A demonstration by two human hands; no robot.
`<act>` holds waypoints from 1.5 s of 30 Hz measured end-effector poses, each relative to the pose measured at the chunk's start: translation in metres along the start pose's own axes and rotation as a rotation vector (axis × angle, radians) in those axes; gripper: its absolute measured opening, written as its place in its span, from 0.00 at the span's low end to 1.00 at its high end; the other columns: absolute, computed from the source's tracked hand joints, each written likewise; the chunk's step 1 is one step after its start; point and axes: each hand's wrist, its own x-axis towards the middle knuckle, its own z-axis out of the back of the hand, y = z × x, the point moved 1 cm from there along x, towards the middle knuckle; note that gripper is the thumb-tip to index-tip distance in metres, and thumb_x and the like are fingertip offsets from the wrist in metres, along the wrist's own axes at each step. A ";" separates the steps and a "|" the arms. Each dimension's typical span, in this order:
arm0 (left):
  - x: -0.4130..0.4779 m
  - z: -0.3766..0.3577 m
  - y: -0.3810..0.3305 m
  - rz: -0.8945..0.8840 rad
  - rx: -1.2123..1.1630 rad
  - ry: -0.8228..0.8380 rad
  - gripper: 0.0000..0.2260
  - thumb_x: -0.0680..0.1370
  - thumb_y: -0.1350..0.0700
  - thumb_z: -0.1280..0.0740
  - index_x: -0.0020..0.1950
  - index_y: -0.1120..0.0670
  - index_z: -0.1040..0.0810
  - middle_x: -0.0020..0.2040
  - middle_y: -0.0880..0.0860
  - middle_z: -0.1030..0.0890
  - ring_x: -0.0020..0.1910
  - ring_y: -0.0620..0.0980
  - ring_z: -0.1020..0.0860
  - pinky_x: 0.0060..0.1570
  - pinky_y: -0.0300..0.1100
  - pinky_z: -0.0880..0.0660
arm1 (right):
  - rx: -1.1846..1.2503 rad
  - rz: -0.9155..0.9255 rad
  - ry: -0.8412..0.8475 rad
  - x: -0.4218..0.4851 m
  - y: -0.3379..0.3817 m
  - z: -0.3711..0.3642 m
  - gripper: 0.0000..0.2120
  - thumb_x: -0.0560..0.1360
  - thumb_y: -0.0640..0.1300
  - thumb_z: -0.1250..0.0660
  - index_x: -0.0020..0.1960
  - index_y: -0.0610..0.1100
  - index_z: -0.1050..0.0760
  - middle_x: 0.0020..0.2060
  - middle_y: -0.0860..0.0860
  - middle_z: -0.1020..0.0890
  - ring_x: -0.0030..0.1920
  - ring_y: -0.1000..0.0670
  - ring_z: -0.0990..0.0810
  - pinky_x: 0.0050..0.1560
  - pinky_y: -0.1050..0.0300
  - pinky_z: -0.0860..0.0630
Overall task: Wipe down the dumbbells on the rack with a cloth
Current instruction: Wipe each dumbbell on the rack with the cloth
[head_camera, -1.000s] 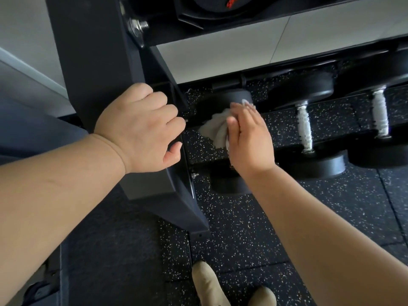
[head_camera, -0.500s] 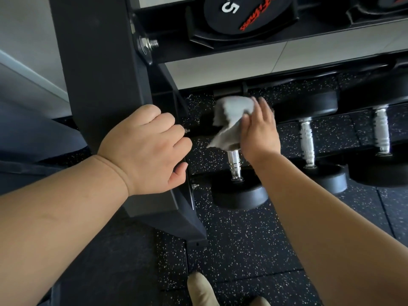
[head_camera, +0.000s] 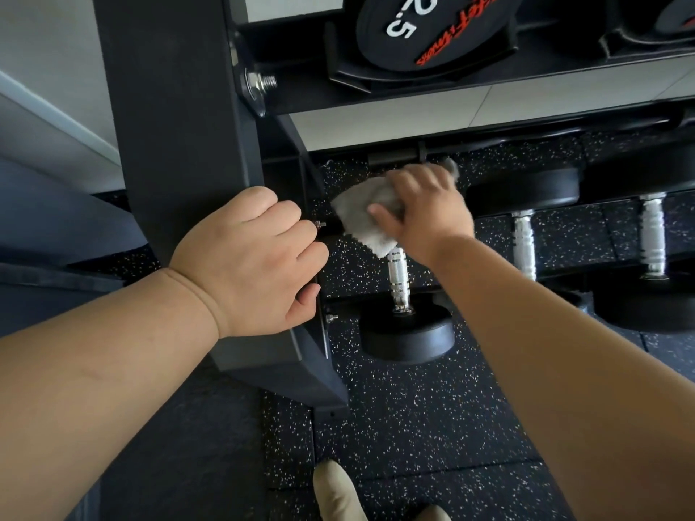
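Observation:
On the rack's lowest tier lies a black dumbbell (head_camera: 406, 334) with a chrome handle, leftmost in its row. My right hand (head_camera: 427, 210) grips a grey cloth (head_camera: 363, 216) and presses it over the dumbbell's far head, which is hidden beneath it. My left hand (head_camera: 255, 257) curls round the edge of the rack's black upright post (head_camera: 176, 126), just left of the dumbbell.
Two more black dumbbells (head_camera: 524, 235) (head_camera: 652, 235) lie to the right on the same tier. A dumbbell marked 2.5 (head_camera: 425, 28) sits on the shelf above. The floor is black speckled rubber (head_camera: 413, 419). My shoes (head_camera: 338, 494) show at the bottom.
My right hand slid the cloth from the dumbbell's handle up to its far head and turned over it. The view tilted up, showing more of the upper shelf. My left hand stayed on the post.

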 end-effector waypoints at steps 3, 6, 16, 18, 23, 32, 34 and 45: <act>0.000 0.000 0.000 -0.008 -0.002 0.002 0.13 0.77 0.49 0.41 0.38 0.55 0.27 0.34 0.53 0.32 0.35 0.57 0.33 0.44 0.53 0.34 | 0.360 -0.295 0.096 -0.004 -0.020 -0.001 0.32 0.78 0.72 0.45 0.74 0.52 0.33 0.68 0.48 0.27 0.65 0.44 0.26 0.61 0.52 0.25; -0.001 0.000 0.000 -0.008 0.004 0.006 0.13 0.78 0.48 0.41 0.39 0.55 0.27 0.34 0.53 0.32 0.35 0.57 0.33 0.44 0.53 0.33 | 0.361 -0.313 0.057 0.002 -0.005 -0.002 0.32 0.77 0.70 0.43 0.73 0.51 0.32 0.68 0.48 0.27 0.67 0.44 0.28 0.68 0.46 0.26; -0.002 0.000 0.000 -0.011 -0.002 0.011 0.13 0.78 0.49 0.41 0.39 0.55 0.28 0.35 0.53 0.32 0.35 0.57 0.33 0.44 0.54 0.34 | -0.087 0.186 0.007 0.016 0.026 -0.003 0.24 0.76 0.68 0.40 0.61 0.54 0.22 0.59 0.55 0.20 0.64 0.47 0.26 0.66 0.46 0.28; -0.001 0.001 0.000 -0.014 -0.004 0.014 0.13 0.78 0.48 0.41 0.39 0.55 0.28 0.35 0.53 0.32 0.35 0.57 0.33 0.44 0.53 0.34 | 0.075 -0.010 0.008 0.010 0.001 0.002 0.29 0.75 0.73 0.42 0.64 0.54 0.23 0.60 0.54 0.21 0.64 0.48 0.25 0.67 0.47 0.26; -0.002 0.000 0.000 -0.004 -0.001 0.009 0.13 0.78 0.48 0.41 0.39 0.55 0.28 0.36 0.53 0.35 0.37 0.56 0.37 0.45 0.52 0.35 | 0.759 -0.583 0.127 0.011 -0.018 -0.001 0.25 0.82 0.66 0.46 0.68 0.51 0.26 0.53 0.53 0.18 0.51 0.52 0.18 0.47 0.57 0.20; -0.002 -0.001 0.000 -0.001 -0.005 -0.014 0.15 0.79 0.48 0.43 0.39 0.55 0.28 0.35 0.53 0.35 0.36 0.56 0.37 0.46 0.53 0.34 | 0.818 -0.755 0.017 0.013 -0.003 -0.007 0.26 0.84 0.63 0.47 0.71 0.47 0.29 0.59 0.48 0.21 0.59 0.47 0.20 0.58 0.50 0.23; -0.001 -0.001 0.001 0.005 -0.003 -0.022 0.15 0.79 0.47 0.43 0.38 0.55 0.27 0.36 0.52 0.37 0.38 0.55 0.40 0.47 0.53 0.35 | 0.804 -0.625 -0.028 0.008 0.006 -0.009 0.32 0.77 0.70 0.39 0.73 0.52 0.31 0.64 0.52 0.23 0.61 0.51 0.22 0.62 0.50 0.24; -0.001 -0.002 0.001 -0.007 -0.019 -0.013 0.17 0.80 0.46 0.43 0.39 0.56 0.26 0.34 0.53 0.32 0.36 0.57 0.34 0.46 0.54 0.32 | 1.100 -0.985 0.087 0.004 -0.009 -0.012 0.36 0.77 0.73 0.45 0.71 0.47 0.27 0.59 0.48 0.18 0.58 0.48 0.19 0.62 0.49 0.23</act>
